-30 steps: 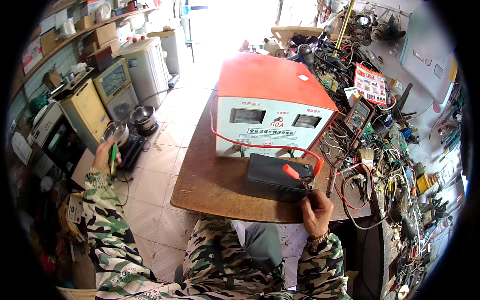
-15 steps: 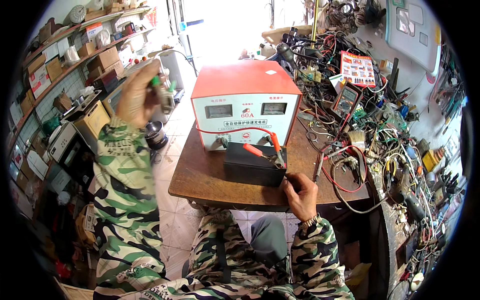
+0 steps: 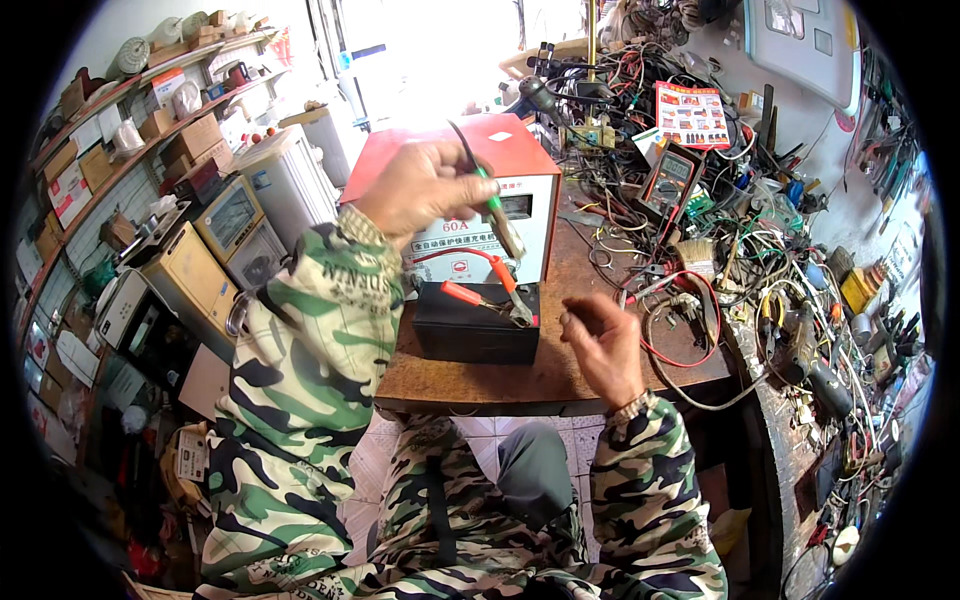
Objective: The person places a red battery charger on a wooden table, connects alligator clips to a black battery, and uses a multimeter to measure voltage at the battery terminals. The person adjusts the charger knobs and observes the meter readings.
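My left hand is raised in front of the charger and pinches a green-handled battery clip, its metal jaws pointing down and a dark cable rising from it. Below stands a black box-shaped battery. A red-handled battery clip rests at its top right corner, with a red cable running to the charger. Just right of the battery, my right hand hovers with bent fingers, thumb and forefinger apart, and nothing visible in them. Behind the battery is the charger, red-topped with a white front and meters, partly hidden by my left hand.
On the right, a multimeter, a brush and a heap of cables and tools crowd the wooden table. A red leaflet leans at the back. Shelves with boxes and several appliances line the left side.
My left hand has swung right with the green-handled clip, from beside the charger to in front of it. My right hand has lifted away from the battery's corner. The view has shifted slightly.
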Motion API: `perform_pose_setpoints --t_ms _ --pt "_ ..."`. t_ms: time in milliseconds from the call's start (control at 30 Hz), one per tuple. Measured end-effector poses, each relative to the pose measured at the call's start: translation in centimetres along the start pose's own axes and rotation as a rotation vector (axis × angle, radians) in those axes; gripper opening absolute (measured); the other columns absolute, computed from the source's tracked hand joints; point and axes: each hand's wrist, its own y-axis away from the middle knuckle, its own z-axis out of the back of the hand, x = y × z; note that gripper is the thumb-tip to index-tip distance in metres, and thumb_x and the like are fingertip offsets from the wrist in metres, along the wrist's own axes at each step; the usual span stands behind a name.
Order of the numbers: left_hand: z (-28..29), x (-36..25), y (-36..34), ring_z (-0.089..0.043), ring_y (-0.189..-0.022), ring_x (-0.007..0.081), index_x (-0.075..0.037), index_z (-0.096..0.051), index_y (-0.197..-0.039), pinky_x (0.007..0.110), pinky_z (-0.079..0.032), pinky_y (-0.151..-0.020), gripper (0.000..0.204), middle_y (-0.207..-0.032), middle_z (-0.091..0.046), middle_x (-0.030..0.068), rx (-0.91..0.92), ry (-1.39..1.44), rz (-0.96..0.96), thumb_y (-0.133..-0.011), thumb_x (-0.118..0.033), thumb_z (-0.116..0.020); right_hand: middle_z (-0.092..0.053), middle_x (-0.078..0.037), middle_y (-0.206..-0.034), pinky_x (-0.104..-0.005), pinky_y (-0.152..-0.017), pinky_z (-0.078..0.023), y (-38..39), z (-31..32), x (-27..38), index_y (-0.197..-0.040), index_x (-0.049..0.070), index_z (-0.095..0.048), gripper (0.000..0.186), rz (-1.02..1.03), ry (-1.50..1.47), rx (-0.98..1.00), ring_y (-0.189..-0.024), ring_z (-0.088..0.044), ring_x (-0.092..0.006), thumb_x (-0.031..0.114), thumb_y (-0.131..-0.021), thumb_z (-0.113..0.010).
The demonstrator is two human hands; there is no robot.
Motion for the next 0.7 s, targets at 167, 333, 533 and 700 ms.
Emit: perform_pose_setpoints --t_ms 167,333,533,700 --pt "-2.6 2.3 0.4 -0.069 -0.082 0.0109 0.003 -0.066 -0.108 0.022 -0.057 -0.07 0.021 -0.094 -0.071 0.0075 -0.001 -0.003 0.063 -0.093 -0.011 -0.072 -0.071 -0.008 -0.089 -0.0274 -0.069 -0.052 -4.5 -0.1 5.1 -0.115 -0.005 -0.066 0.034 0.092 0.052 0.057 -0.076 -0.063 -0.0101 0.016 -0.089 -0.074" --pt "-2.7 1.6 0.8 -0.069 -0.081 0.0111 0.005 -0.069 -0.103 0.027 -0.057 -0.07 0.028 -0.093 -0.073 0.0105 -0.079 -0.173 0.08 -0.09 -0.019 -0.077 -0.072 -0.017 -0.091 -0.0332 -0.073 -0.053 -6.2 -1.9 4.1 -0.114 -0.004 -0.068 0.032 0.152 0.005 0.154 -0.079 -0.068 -0.0186 0.015 -0.089 -0.073" --pt "-2.8 -1.4 1.1 -0.065 -0.078 0.0311 -0.002 -0.07 -0.095 0.038 -0.052 -0.072 0.025 -0.084 -0.066 0.0141 -0.288 -1.125 -0.778 -0.079 -0.018 -0.08 -0.072 -0.02 -0.099 -0.0377 -0.08 -0.054 -7.1 -0.4 2.6 -0.116 -0.001 -0.068 0.031 0.262 0.209 0.219 -0.089 -0.071 -0.0327 0.01 -0.087 -0.073" --pt "-1.7 -2.4 0.1 -0.066 -0.084 0.0316 0.001 -0.068 -0.108 0.038 -0.052 -0.077 0.03 -0.092 -0.069 0.0173 0.415 -0.948 -0.197 -0.093 -0.025 -0.069 -0.071 -0.02 -0.106 -0.0381 -0.086 -0.053 -7.8 -1.8 3.0 -0.116 0.0 -0.069 0.032 0.311 0.032 0.307 -0.098 -0.07 -0.0319 0.01 -0.086 -0.075"
